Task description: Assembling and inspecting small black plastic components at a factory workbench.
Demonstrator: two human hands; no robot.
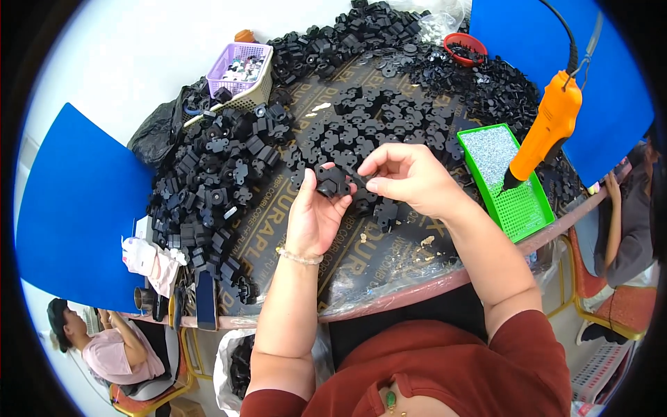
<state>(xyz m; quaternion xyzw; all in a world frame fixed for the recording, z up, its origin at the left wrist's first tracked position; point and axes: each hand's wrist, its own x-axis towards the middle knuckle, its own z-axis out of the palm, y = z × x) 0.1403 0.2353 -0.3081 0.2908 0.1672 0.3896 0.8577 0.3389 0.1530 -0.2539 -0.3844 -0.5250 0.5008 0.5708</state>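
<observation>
In my left hand [316, 226] lies a black molded plastic part [332, 182] with rounded lobes, held up over the table between thumb and fingers. My right hand [410, 179] is just to its right, thumb and forefinger close together in a pinch; whatever they grip is too small to make out. Right behind both hands spreads a group of similar black plastic parts [389, 121]. To the right, an orange electric screwdriver [556, 111] hangs tip down over a green tray [497, 215] holding many small silvery screws [490, 149].
Heaps of black parts [208, 163] fill the left and far sides of the table. A purple basket [240, 69] and a red bowl [465, 48] stand at the back. Blue partitions [83, 208] flank the table. Other people [118, 340] sit at lower left and far right.
</observation>
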